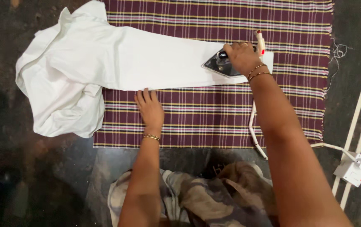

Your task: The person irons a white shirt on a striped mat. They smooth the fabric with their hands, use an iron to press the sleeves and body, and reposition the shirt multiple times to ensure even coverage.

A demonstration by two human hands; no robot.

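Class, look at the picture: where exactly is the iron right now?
The iron sits right of centre, on the white garment's flat end over the checked cloth, gripped by the right hand.

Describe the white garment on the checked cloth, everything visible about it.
The white garment looks like thin plain cotton. One long flat part stretches right across the maroon checked cloth; the rest lies bunched and folded off the cloth's left edge on the dark floor. The iron, gripped by the right hand, rests near its right end. The left hand presses at its lower edge.
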